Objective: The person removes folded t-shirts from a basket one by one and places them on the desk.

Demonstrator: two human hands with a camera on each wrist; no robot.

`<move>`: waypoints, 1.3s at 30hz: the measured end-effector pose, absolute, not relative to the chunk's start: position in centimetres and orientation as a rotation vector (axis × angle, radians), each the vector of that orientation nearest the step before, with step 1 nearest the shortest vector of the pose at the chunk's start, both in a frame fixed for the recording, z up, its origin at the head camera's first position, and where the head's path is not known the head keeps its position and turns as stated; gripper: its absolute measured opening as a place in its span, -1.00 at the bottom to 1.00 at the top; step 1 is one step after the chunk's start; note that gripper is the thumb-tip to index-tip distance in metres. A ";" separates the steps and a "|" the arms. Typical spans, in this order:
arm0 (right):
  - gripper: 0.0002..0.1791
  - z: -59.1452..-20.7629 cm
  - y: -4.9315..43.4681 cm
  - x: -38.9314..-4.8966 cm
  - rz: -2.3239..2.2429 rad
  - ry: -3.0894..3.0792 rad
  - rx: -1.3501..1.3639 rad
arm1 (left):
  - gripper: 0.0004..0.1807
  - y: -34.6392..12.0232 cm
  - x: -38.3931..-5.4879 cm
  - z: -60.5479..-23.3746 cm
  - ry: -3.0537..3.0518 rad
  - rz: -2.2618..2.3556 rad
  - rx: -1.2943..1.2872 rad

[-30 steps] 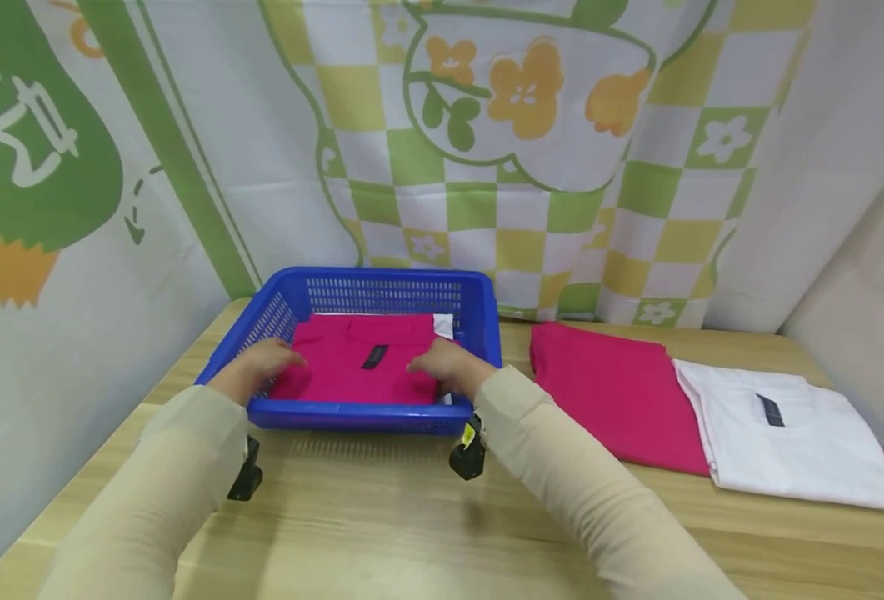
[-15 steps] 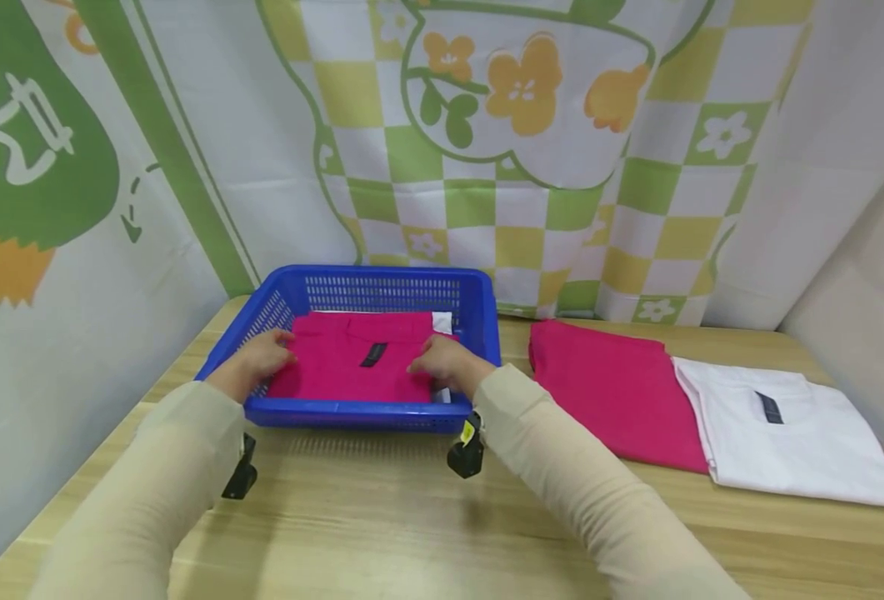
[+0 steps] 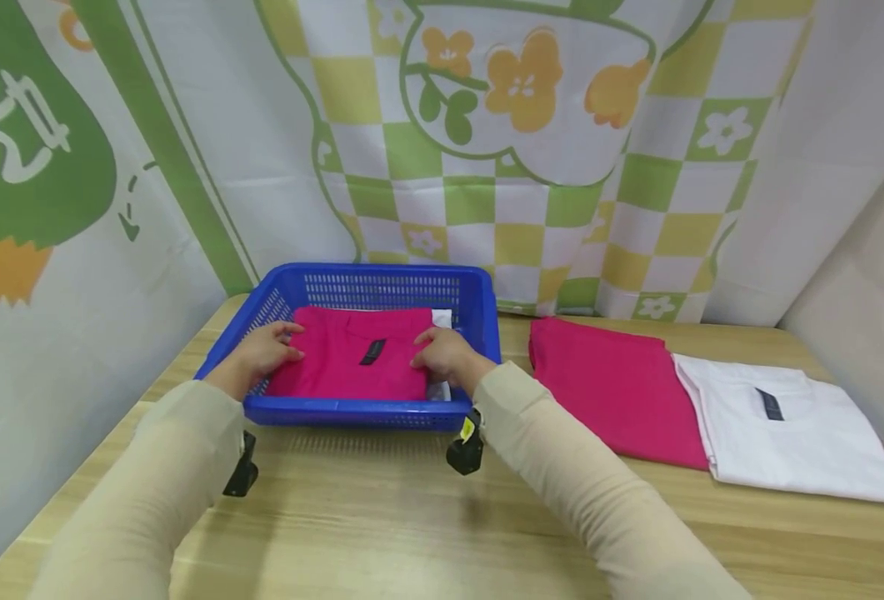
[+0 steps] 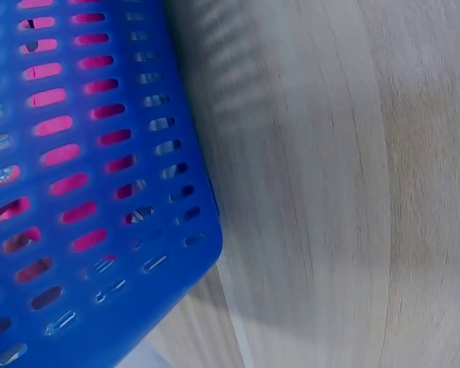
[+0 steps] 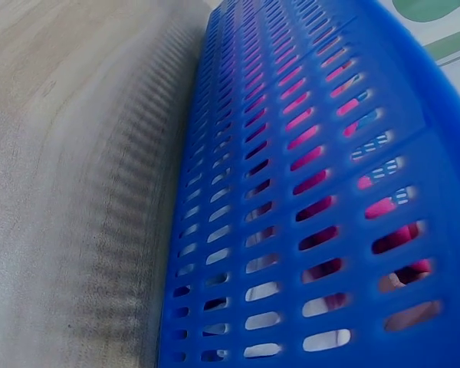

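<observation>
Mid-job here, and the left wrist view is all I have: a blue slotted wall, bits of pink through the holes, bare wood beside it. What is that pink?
Observer: In the head view it is a folded pink garment with a dark label, lying inside the blue basket.
Operator: I can't make out any fingers from here. Is anything holding it?
Observer: Yes, the left hand grips its left edge and the right hand its right edge.
Operator: And what's outside, off to the right?
Observer: A second pink garment and a white garment, both folded, lie side by side on the wooden table.
</observation>
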State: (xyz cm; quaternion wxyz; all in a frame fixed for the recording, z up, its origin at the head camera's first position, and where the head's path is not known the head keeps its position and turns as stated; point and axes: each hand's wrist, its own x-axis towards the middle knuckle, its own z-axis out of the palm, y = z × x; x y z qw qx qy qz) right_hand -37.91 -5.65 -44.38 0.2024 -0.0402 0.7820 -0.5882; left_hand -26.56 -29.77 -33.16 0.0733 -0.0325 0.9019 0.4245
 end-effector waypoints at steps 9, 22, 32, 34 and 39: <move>-0.51 -43.6 -5.5 -37.5 -1.752 2.146 -0.153 | -0.45 -30.0 -26.2 -32.9 2.781 1.308 -0.140; -0.54 -29.0 -1.9 -26.2 -1.763 2.165 -0.262 | -0.43 -30.6 -26.2 -31.4 2.631 1.702 -0.012; -0.54 -29.8 -0.1 -28.9 -1.890 2.075 -0.285 | -0.42 -28.8 -25.7 -28.7 2.521 1.790 -0.038; -0.54 -29.4 0.4 -28.8 -1.886 2.074 -0.308 | -0.43 -28.5 -25.5 -28.3 2.478 1.832 -0.041; -0.52 -28.4 2.2 -28.5 -1.877 2.071 -0.364 | -0.46 -27.3 -24.9 -27.2 2.360 1.987 0.002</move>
